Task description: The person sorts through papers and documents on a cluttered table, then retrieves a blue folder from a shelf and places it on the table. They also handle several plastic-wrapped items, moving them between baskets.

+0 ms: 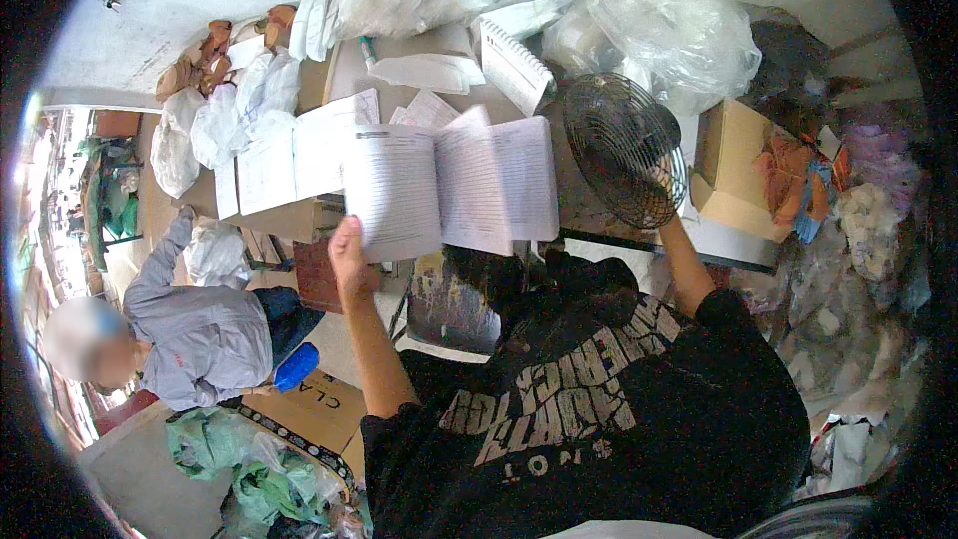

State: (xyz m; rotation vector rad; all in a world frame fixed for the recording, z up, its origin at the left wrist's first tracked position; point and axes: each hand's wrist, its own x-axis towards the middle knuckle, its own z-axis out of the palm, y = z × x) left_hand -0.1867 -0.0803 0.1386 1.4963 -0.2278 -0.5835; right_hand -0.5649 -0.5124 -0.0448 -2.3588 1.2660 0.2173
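A notebook (394, 190) lies open on the desk, its pages covered in small lines of writing or print. One leaf on its right side stands partly lifted and blurred. My left hand (349, 255) grips the lower left edge of the notebook, thumb at the page margin. My right hand (660, 180) is reached up at the black wire fan cage (619, 140), partly seen through its wires. Its fingers are too hidden to show whether they hold anything. Loose printed sheets (269, 170) lie left of the notebook, partly under it.
A spiral desk calendar (512, 65) stands behind the notebook. Clear plastic bags (679, 30) pile up at the back. An open cardboard box (733, 160) sits right of the fan. At left, a person in a grey jacket (205, 339) is close by; green plastic bags (269, 474) lie below.
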